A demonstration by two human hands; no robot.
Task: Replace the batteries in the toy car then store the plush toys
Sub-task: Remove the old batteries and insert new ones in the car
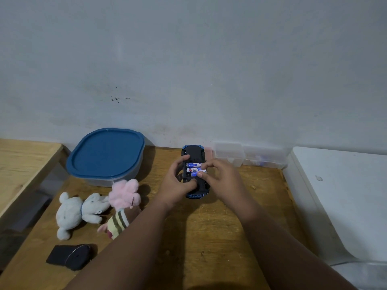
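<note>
Left hand (178, 181) grips car (192, 150), right hand (222, 178) pinches the tilted near battery (194, 174); risk: it springs out or seats reversed if pressed crooked.

Blue-lidded container (105, 154), black and blue toy car (193, 152), white plush (79, 211), pink plush (125, 193), blue-white batteries (193, 167)

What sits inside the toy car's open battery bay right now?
Three batteries lie side by side in the toy car; the right hand pinches the nearest battery. The left hand holds the car. Fingers cover the bay's ends and contacts.
</note>
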